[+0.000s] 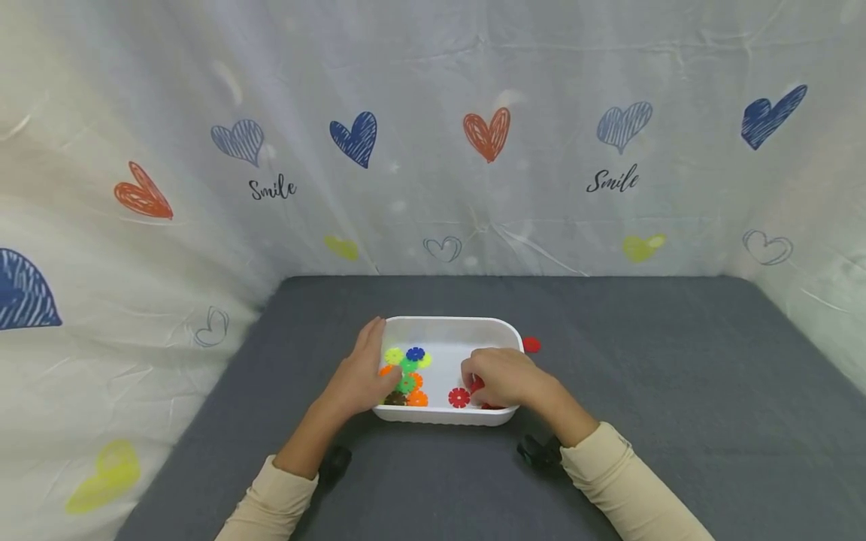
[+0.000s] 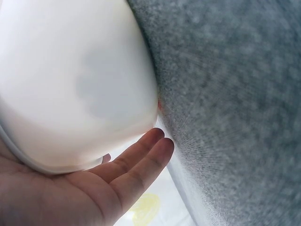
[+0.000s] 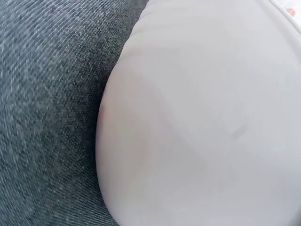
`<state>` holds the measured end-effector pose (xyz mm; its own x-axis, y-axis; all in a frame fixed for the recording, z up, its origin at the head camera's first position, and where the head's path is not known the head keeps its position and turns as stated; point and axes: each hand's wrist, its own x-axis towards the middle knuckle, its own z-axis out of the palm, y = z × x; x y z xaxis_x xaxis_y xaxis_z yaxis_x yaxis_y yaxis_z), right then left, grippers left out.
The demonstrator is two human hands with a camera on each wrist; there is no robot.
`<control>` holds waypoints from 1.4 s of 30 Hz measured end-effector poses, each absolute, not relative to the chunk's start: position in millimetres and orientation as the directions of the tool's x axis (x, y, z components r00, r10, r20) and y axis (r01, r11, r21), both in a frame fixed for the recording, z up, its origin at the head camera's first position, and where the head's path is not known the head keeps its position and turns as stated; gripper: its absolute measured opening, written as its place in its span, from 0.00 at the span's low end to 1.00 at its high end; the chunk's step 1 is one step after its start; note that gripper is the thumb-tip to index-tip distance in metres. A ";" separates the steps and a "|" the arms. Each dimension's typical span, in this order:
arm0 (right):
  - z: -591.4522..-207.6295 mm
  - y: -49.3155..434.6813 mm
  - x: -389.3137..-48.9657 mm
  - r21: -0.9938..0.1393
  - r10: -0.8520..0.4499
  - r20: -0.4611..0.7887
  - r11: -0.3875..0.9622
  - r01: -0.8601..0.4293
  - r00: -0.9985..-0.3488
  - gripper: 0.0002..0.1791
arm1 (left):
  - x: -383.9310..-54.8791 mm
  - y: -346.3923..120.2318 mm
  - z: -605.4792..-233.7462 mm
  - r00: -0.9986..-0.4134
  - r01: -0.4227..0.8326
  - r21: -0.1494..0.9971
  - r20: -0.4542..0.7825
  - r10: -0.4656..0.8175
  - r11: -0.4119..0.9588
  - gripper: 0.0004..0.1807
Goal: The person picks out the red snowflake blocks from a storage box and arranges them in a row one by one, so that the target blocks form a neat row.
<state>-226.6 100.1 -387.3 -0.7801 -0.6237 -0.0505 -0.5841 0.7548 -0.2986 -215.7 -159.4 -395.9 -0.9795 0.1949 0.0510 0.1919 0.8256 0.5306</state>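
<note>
Your left hand (image 1: 364,379) grips the white tray (image 1: 443,415) by its left end. Inside the tray's right half, your right hand (image 1: 506,377) curls over red flower discs (image 1: 458,397); cannot tell if that grip holds one.

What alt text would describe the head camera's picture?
Someone's left hand holds a white tray while the right hand reaches among red flower-shaped pieces inside; pieces of other colours lie toward its left end.

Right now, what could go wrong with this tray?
The loose red piece outside the white tray might get brushed away or overlooked.
The right hand partly hides red pieces in the tray; one could slip or get missed.
The left hand has its thumb inside, near mixed-color pieces, and may nudge them.
</note>
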 end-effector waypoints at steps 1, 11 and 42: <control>-387.2 100.0 -226.4 -0.304 -0.620 -0.045 0.755 -0.581 -0.783 0.09 | -215.6 -159.6 -396.1 -0.979 0.193 0.530 0.053 0.195 0.826 0.48; -383.7 105.5 -230.7 -0.426 -0.658 0.053 0.665 -0.613 -0.751 0.06 | -215.9 -161.2 -397.3 -0.977 0.209 0.533 0.069 0.204 0.820 0.48; -376.4 115.2 -235.1 -0.579 -0.609 0.154 0.583 -0.571 -0.778 0.08 | -216.7 -160.6 -397.6 -0.979 0.196 0.525 0.057 0.195 0.829 0.48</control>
<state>-235.1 115.2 -376.4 -0.7780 -0.6091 0.1542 -0.5708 0.5826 -0.5786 -216.7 -160.6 -397.6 -0.9792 0.1948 0.0575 0.1956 0.8286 0.5246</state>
